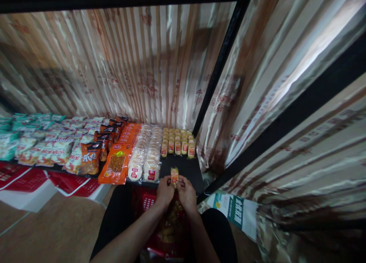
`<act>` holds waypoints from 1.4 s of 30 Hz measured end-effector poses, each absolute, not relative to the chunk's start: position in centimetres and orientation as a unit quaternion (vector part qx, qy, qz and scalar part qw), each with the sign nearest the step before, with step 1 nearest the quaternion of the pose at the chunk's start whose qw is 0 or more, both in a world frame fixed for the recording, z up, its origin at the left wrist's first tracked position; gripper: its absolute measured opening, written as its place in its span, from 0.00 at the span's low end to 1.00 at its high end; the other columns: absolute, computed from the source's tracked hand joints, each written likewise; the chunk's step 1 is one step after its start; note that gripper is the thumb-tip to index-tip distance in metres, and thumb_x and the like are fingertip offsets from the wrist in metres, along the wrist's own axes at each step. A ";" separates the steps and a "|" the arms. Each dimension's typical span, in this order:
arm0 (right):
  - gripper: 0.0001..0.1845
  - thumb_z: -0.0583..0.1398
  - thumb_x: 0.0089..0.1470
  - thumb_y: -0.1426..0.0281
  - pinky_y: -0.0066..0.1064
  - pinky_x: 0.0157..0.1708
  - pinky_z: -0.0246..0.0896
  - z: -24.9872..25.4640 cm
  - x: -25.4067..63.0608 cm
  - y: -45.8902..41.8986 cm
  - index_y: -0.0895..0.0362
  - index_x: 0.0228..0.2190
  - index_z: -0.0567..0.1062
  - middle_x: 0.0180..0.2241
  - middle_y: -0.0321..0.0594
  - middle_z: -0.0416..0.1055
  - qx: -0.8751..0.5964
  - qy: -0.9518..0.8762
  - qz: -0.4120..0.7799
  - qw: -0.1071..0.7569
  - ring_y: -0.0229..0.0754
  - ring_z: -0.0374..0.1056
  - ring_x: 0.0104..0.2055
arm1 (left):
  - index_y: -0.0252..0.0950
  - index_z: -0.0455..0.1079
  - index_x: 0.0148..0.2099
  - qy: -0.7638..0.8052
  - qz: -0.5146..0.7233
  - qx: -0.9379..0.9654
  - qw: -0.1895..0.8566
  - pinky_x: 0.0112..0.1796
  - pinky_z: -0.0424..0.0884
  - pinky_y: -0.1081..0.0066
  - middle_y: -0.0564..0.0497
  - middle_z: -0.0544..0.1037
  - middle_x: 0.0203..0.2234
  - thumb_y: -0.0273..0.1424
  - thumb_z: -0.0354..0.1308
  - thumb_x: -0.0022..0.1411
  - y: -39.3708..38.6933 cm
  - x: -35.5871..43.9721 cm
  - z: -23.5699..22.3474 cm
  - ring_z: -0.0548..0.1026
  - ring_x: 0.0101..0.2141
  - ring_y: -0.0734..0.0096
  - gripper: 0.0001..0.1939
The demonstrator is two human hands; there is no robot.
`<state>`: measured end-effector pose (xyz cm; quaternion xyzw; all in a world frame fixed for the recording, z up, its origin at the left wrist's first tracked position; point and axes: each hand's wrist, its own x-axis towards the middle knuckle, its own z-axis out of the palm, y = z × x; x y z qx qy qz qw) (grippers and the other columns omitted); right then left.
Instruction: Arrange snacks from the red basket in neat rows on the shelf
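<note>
A small yellow snack packet with a red and orange label stands upright between my two hands, near the front edge of the black shelf. My left hand pinches its left side, and my right hand pinches its right side. Behind it on the shelf, rows of similar yellow packets are lined up. To their left lie round white crackers in clear wrappers. Below my hands, between my knees, a red basket holds more packets, partly hidden by my arms.
Orange bags of stick snacks, brown-orange bags, white bags and green bags fill the shelf leftward. A black post rises at the right corner. Striped curtain hangs behind. Red-and-white boxes stand below left.
</note>
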<state>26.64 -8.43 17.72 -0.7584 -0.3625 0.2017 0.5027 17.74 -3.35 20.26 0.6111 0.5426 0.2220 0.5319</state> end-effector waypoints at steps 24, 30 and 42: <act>0.20 0.54 0.45 0.68 0.36 0.41 0.67 16.8 28.0 -5.2 0.57 0.42 0.75 0.36 0.44 0.73 -0.773 -0.326 0.188 0.511 0.42 0.72 0.35 | 0.31 0.68 0.49 0.549 0.243 0.579 0.552 0.46 0.66 0.73 0.43 0.74 0.45 0.23 0.53 0.53 -1.4 20.4 21.6 0.73 0.44 0.67 0.19; 0.21 0.54 0.45 0.71 0.35 0.42 0.67 16.5 28.2 -4.0 0.57 0.42 0.74 0.37 0.43 0.72 -0.764 -0.324 0.181 0.527 0.41 0.71 0.36 | 0.30 0.68 0.48 0.544 0.259 0.557 0.572 0.43 0.67 0.75 0.42 0.75 0.45 0.21 0.50 0.54 -1.0 21.1 22.1 0.74 0.42 0.69 0.18; 0.22 0.53 0.47 0.72 0.36 0.46 0.65 16.0 29.1 -1.8 0.56 0.45 0.73 0.40 0.44 0.71 -0.749 -0.348 0.161 0.540 0.41 0.70 0.40 | 0.31 0.65 0.53 0.545 0.263 0.558 0.567 0.48 0.65 0.75 0.43 0.73 0.49 0.24 0.49 0.57 0.8 22.5 22.1 0.72 0.47 0.70 0.20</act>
